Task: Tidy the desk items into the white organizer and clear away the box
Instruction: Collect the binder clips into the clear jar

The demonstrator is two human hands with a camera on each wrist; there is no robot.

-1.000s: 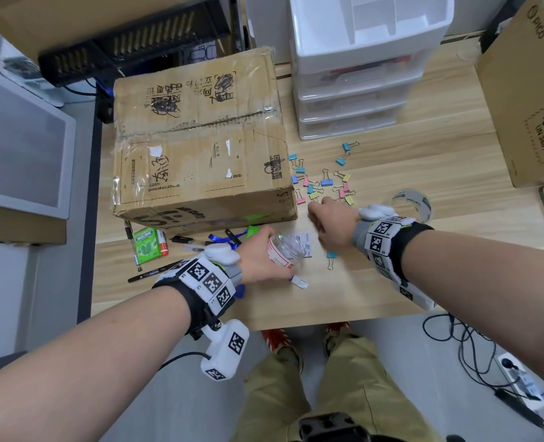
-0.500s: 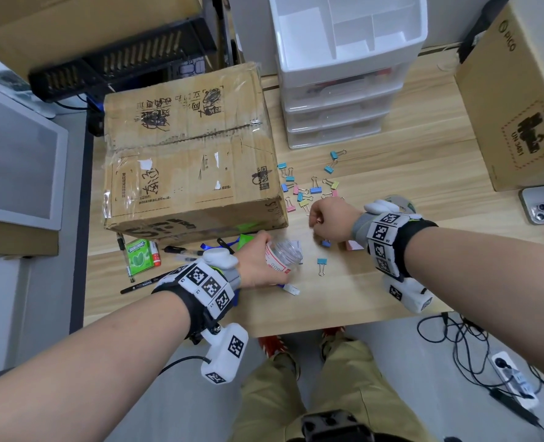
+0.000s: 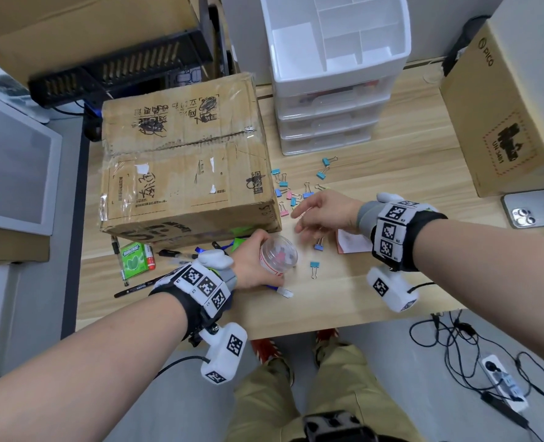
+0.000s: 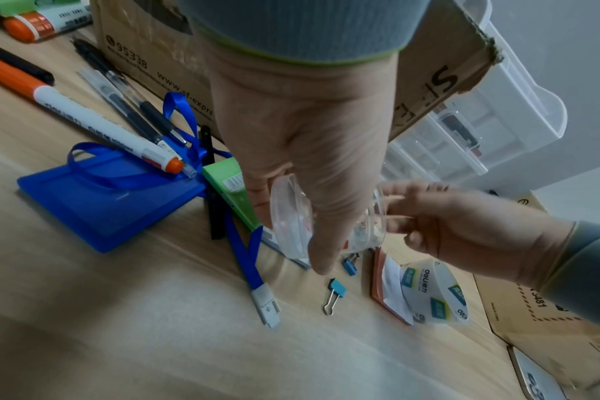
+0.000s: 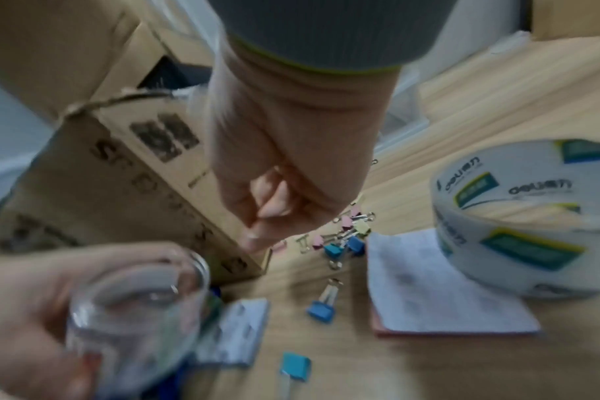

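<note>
My left hand (image 3: 251, 266) grips a clear plastic jar (image 3: 277, 256) just above the desk, in front of the taped cardboard box (image 3: 184, 173). The jar's mouth tilts toward my right hand (image 3: 315, 215), which hovers beside it with loosely spread fingers and holds nothing that I can see. In the left wrist view the right fingertips (image 4: 394, 197) sit at the rim of the jar (image 4: 292, 216). Several coloured binder clips (image 3: 296, 193) lie scattered behind the right hand, and two blue ones (image 3: 315, 266) lie nearer me. The white organizer (image 3: 334, 74) stands at the back.
Pens (image 3: 136, 287), a green gum pack (image 3: 133, 260), a marker (image 4: 86, 121) and a blue lanyard card holder (image 4: 103, 200) lie left of the jar. A notepad (image 3: 350, 242) and tape roll (image 5: 518, 216) lie under my right wrist. Right: a second carton (image 3: 513, 106), a phone (image 3: 535, 208).
My right hand, a fist over the clips before, has swung left to the jar and spread its fingers. The left hand has tipped the jar's mouth up toward it.
</note>
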